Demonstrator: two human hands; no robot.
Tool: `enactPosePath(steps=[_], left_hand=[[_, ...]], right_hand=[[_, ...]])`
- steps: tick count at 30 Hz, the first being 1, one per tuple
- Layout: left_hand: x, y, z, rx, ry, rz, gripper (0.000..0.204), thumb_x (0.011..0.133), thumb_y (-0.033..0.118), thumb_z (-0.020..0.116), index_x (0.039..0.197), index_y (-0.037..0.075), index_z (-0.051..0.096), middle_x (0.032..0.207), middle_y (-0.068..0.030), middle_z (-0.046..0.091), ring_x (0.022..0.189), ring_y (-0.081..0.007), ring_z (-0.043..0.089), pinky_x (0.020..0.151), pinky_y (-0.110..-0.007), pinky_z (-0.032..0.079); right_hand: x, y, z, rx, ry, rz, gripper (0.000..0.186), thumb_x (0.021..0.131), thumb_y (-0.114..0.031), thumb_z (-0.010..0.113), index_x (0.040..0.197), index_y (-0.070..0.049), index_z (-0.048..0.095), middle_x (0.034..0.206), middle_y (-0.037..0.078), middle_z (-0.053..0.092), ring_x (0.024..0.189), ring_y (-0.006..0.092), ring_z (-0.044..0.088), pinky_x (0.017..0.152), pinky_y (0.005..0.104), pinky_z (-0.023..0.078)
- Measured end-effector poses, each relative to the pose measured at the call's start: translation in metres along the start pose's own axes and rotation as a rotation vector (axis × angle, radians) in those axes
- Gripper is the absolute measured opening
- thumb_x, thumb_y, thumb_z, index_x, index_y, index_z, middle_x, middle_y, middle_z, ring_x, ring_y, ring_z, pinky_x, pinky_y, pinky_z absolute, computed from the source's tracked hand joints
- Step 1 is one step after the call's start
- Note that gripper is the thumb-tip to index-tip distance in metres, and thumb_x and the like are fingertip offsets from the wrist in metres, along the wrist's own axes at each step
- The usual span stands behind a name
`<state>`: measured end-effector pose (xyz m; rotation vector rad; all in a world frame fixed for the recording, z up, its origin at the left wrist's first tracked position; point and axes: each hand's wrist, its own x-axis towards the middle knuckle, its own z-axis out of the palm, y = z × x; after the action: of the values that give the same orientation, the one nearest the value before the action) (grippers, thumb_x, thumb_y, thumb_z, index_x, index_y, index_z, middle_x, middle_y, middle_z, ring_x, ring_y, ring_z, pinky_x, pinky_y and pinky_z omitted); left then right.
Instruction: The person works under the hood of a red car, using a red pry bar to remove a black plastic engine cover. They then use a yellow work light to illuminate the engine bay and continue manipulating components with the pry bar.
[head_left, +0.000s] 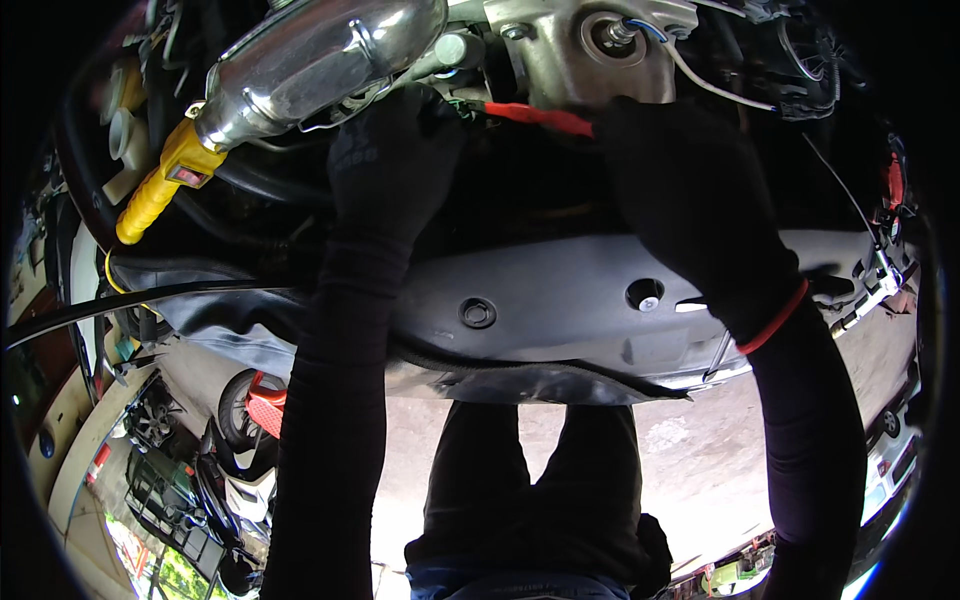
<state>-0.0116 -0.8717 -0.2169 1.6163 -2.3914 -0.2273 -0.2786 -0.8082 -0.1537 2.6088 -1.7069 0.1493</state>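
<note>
I wear dark gloves on both hands, reaching into the dark engine bay. My right hand (685, 165) is closed round one end of a slim red hand tool (540, 117), its exact kind unclear. The tool lies nearly level and reaches left toward my left hand (395, 155). My left hand is closed beside the tool's far end, its fingers curled. What it grips, close to some thin wires, is hidden. Just beyond both hands sits a metal housing (600, 65) with a round port. A pale wire (700, 82) runs from that port to the right.
A chrome work lamp (325, 60) with a yellow handle (160, 185) lies at upper left. A black plastic panel (560, 295) with round holes spans the front. A black cable (150, 298) crosses at left. Behind it stands a motorcycle wheel (237, 410) near a red plastic crate (267, 405).
</note>
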Motion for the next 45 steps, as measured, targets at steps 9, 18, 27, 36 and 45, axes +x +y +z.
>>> enactPosePath(steps=[9, 18, 27, 36, 45], left_hand=[[0.001, 0.004, -0.004, -0.039, -0.015, -0.043, 0.035, 0.093, 0.039, 0.075, 0.11, 0.008, 0.074, 0.093, -0.016, 0.076, 0.09, -0.0371, 0.073, 0.082, -0.049, 0.056], [0.008, 0.021, -0.02, -0.056, -0.181, -0.204, 0.027, 0.095, 0.032, 0.072, 0.11, 0.01, 0.076, 0.097, -0.0161, 0.076, 0.093, -0.0368, 0.074, 0.083, -0.048, 0.057], [0.011, 0.028, -0.031, -0.114, -0.241, -0.355, 0.024, 0.096, 0.029, 0.075, 0.112, 0.011, 0.079, 0.098, -0.0187, 0.077, 0.092, -0.0361, 0.076, 0.08, -0.043, 0.058], [0.008, 0.024, -0.027, -0.267, -0.251, -0.362, 0.032, 0.085, 0.002, 0.083, 0.116, 0.004, 0.075, 0.088, -0.0014, 0.074, 0.076, -0.0084, 0.067, 0.069, -0.025, 0.053], [0.007, 0.021, -0.028, -0.296, -0.235, -0.301, 0.034, 0.083, 0.001, 0.085, 0.115, 0.003, 0.074, 0.087, -0.001, 0.073, 0.069, -0.0066, 0.066, 0.066, -0.024, 0.052]], right_hand=[[-0.006, 0.016, -0.024, 0.099, -0.09, 0.034, 0.011, 0.1, -0.014, 0.066, 0.109, -0.009, 0.069, 0.088, 0.009, 0.068, 0.08, 0.029, 0.068, 0.071, 0.0425, 0.055], [-0.019, 0.017, -0.035, 0.186, -0.061, 0.119, 0.026, 0.093, -0.006, 0.076, 0.119, -0.004, 0.071, 0.107, 0.014, 0.073, 0.093, 0.0361, 0.069, 0.077, 0.0453, 0.054], [-0.01, 0.023, -0.05, 0.637, -0.234, 0.371, 0.024, 0.088, -0.002, 0.072, 0.111, -0.001, 0.069, 0.113, 0.021, 0.068, 0.102, 0.0434, 0.065, 0.089, 0.0513, 0.053], [0.017, 0.024, -0.038, 0.751, -0.311, 0.427, 0.012, 0.087, -0.008, 0.073, 0.083, -0.008, 0.061, 0.072, 0.01, 0.055, 0.066, 0.0323, 0.059, 0.061, 0.0463, 0.045], [0.037, 0.018, -0.025, 0.76, -0.273, 0.412, 0.014, 0.087, -0.009, 0.072, 0.08, -0.008, 0.06, 0.067, 0.01, 0.054, 0.058, 0.0311, 0.056, 0.056, 0.044, 0.044]])
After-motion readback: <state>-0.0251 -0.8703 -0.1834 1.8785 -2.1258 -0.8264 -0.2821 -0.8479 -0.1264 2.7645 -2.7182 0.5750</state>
